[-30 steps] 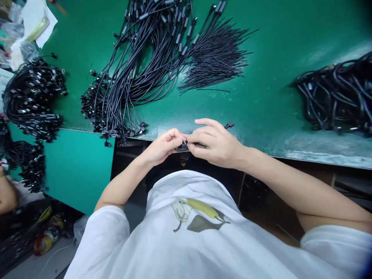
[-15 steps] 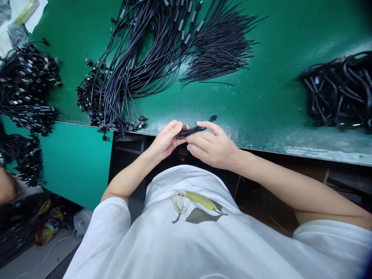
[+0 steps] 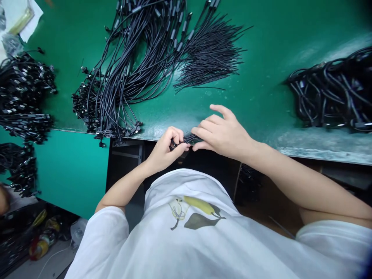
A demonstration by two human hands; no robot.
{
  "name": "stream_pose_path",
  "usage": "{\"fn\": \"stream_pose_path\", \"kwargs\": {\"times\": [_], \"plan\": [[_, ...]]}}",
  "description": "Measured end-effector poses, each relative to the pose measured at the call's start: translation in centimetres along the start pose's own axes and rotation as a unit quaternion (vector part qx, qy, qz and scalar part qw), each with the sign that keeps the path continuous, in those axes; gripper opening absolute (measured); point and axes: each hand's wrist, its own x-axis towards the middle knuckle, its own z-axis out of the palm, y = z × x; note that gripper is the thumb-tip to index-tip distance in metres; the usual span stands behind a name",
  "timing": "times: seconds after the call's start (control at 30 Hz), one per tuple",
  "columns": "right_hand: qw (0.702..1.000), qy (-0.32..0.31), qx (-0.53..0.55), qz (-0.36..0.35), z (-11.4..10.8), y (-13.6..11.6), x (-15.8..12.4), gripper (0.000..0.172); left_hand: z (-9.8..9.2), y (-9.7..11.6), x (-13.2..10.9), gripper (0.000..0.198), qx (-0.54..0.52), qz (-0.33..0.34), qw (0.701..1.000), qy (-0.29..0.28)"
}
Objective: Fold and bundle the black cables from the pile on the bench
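Note:
A coiled black cable point(image 3: 192, 138) is between my two hands at the table's front edge. My left hand point(image 3: 170, 147) is closed around its left end, thumb and fingertips pressed together. At the other end, my right hand point(image 3: 222, 133) has the cable between its thumb and lower fingers, with the index finger raised away. My fingers hide much of the coil. Beyond my hands lies a large bundle of black cables point(image 3: 116, 81) with small connectors at the near left and grey sleeves farther back. Its loose cable ends point(image 3: 212, 54) fan out to the right.
Coiled black cables point(image 3: 331, 91) are heaped at the right of the green table point(image 3: 261, 100). More connector cables point(image 3: 24, 89) lie at the left, near a clear plastic bag point(image 3: 13, 43). Part of another person's arm point(image 3: 3, 199) shows at the left edge.
My left fingers have curled tighter around the cable. My right hand has shifted slightly right, with its index finger lifted and fingers more spread. The view has moved a little to the right.

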Motion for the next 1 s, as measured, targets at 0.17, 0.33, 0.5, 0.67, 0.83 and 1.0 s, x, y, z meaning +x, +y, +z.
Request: {"fn": "stream_pose_path", "kwargs": {"times": [0.17,0.33,0.5,0.67,0.83,1.0], "plan": [[0.956,0.087,0.213,0.180,-1.0,0.1,-0.3,0.040,-0.1,-0.8,-0.7,0.021,0.053,0.073,0.994,0.055],[0.827,0.107,0.459,0.307,-0.6,-1.3,0.4,0.023,0.0,-1.1,-0.4,0.019,0.115,0.105,0.986,0.058],[0.738,0.088,0.587,0.323,-1.4,-2.5,1.2,0.023,0.0,-0.4,0.0,0.031,0.083,-0.083,0.992,-0.035],[0.654,-0.032,0.699,0.289,-1.9,-2.4,1.1,0.017,-0.2,0.1,-0.1,0.031,-0.176,-0.162,0.964,-0.118],[0.641,-0.088,0.701,0.300,-2.1,-2.4,0.5,0.018,-0.3,0.3,-1.0,0.032,-0.288,-0.243,0.914,-0.151],[0.847,0.031,0.467,0.251,-1.3,-2.6,0.0,0.026,0.1,0.0,-2.1,0.033,-0.292,-0.293,0.896,-0.165]]}}
